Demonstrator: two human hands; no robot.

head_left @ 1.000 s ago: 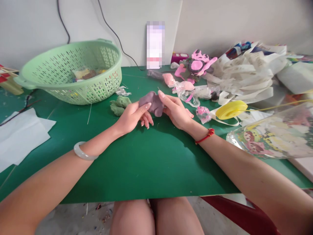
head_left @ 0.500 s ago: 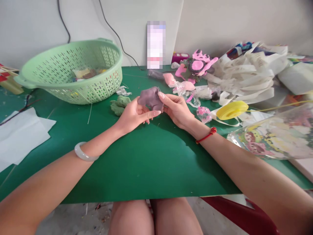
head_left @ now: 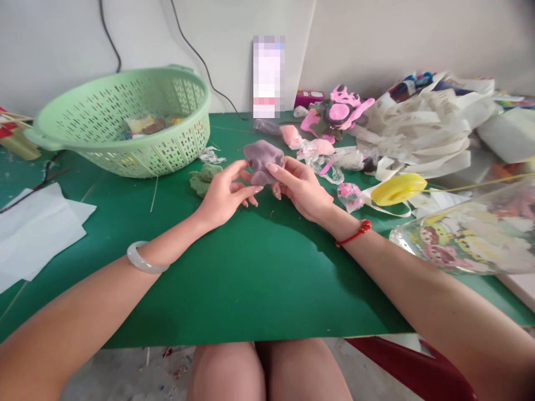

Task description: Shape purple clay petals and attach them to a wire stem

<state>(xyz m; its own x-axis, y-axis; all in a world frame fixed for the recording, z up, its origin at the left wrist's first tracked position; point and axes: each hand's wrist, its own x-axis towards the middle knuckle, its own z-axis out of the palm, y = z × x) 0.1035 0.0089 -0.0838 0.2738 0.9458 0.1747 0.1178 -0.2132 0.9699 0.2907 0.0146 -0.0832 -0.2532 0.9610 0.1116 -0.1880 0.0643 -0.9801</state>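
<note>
A flattened piece of mauve-grey modelling clay [head_left: 261, 161] lies over the fingers of my right hand [head_left: 298, 186], which pinches it from the right between thumb and fingers. My left hand [head_left: 228, 195] sits just to its left with the fingers spread, the upper fingertip at the clay's left edge. Part of the clay's underside is hidden by my right fingers. A lumpy green clay piece [head_left: 203, 181] lies on the green mat [head_left: 251, 284] just beyond my left hand, partly behind it.
A pale green perforated basket [head_left: 125, 125] stands at the back left. Pink and dark clay shapes [head_left: 336, 111], crumpled clear plastic, white paper strips, a yellow tape reel [head_left: 398, 189], a printed plastic bag [head_left: 472, 236] and white sheets [head_left: 33, 234] surround the mat.
My left hand has drawn back from under the clay and its fingers have spread. The clay now looks flatter and wider, held in my right hand, and sits slightly lower.
</note>
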